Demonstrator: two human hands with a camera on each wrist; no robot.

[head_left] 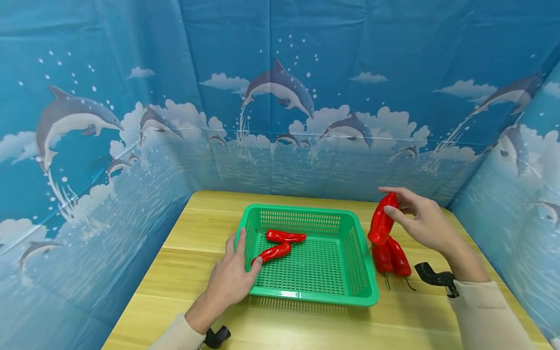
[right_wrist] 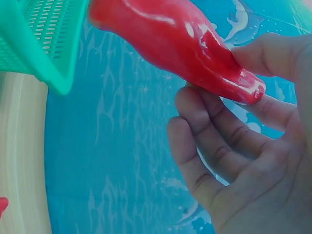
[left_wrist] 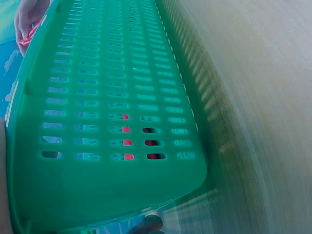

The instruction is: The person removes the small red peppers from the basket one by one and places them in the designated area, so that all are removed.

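Note:
My right hand (head_left: 422,218) holds up a red pepper (head_left: 381,224) by its tapered end, thumb on one side and fingers on the other. In the right wrist view this glossy pepper (right_wrist: 170,41) slants across the top. Below it, two more red peppers (head_left: 399,260) lie on the table beside the basket, stems toward me. My left hand (head_left: 232,274) grips the near left corner of a green plastic basket (head_left: 306,296), thumb over the rim. Two red peppers (head_left: 276,253) lie inside, in the left part. Through slots in the basket wall (left_wrist: 107,185), bits of red show in the left wrist view.
A light wood table (head_left: 192,238) carries the basket. Blue dolphin-print sheeting (head_left: 271,160) hangs around the back and sides, close to the table's far edge. A black wrist camera mount (head_left: 435,277) sits on the right wrist, another (head_left: 217,336) on the left.

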